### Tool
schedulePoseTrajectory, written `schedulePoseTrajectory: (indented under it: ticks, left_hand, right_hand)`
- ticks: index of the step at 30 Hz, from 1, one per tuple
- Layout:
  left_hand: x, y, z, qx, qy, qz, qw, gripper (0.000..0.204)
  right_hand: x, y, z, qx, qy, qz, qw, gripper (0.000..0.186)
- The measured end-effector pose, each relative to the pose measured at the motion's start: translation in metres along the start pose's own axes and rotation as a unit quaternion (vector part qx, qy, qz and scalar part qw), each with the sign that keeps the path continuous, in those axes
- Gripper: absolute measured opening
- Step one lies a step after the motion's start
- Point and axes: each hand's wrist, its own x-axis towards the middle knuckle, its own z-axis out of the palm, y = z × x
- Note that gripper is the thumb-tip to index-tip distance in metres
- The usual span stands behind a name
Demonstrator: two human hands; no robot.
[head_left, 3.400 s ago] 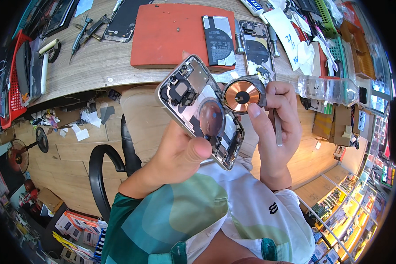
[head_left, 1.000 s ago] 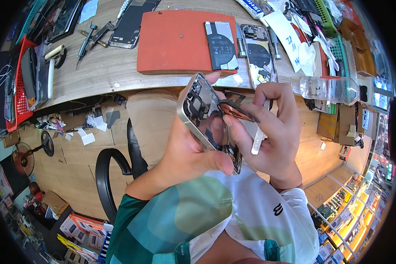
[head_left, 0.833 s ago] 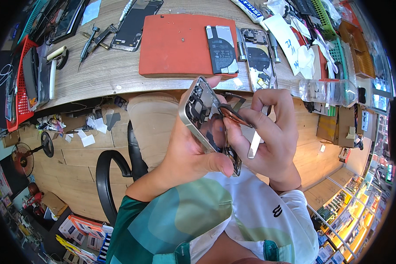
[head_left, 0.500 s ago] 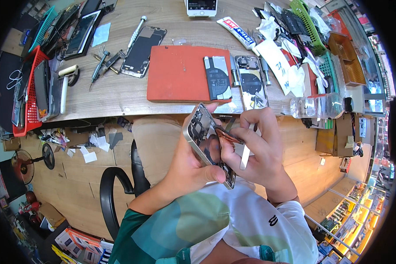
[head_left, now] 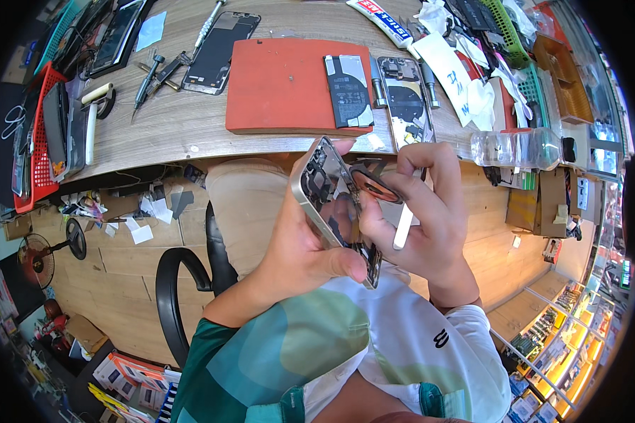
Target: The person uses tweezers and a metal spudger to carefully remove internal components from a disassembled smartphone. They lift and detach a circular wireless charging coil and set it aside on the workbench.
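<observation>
My left hand (head_left: 296,243) is closed around the edges of an opened phone body (head_left: 324,194), tilted above my lap with its inner parts showing. The thumb presses the lower edge. Close to its right side, my right hand (head_left: 434,218) pinches a thin, rounded black-and-copper part (head_left: 377,185) that looks like a charging coil. The same hand also keeps a flat metal tool (head_left: 403,227) against the palm; one rounded end sticks out, and the rest is mostly hidden by the fingers. Whether the coil-like part touches the phone body I cannot tell.
Beyond my hands, a red pad (head_left: 282,84) carries a phone battery (head_left: 348,92). Another opened phone (head_left: 408,99) lies to its right, a screen panel (head_left: 222,53) and screwdriver (head_left: 148,88) to its left. A clear bottle (head_left: 511,149) lies near the table's edge. A black armrest (head_left: 169,303) stands lower left.
The right hand has turned the coil-like part so more of its face shows, and it sits slightly higher. The whole view has shifted, with the table higher in the picture. Both hands keep their hold.
</observation>
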Motion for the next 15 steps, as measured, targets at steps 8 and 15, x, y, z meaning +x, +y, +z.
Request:
schedulePoseTrajectory:
  ticks: [8, 15]
  left_hand:
    - [0.000, 0.001, 0.007, -0.050, 0.033, -0.017, 0.998, 0.133]
    - [0.001, 0.008, 0.013, 0.083, 0.083, -0.033, 0.993, 0.142]
  right_hand:
    - [0.002, 0.001, 0.000, 0.003, 0.006, 0.005, 1.000, 0.029]
    - [0.001, 0.000, 0.001, -0.004, 0.011, 0.011, 1.000, 0.030]
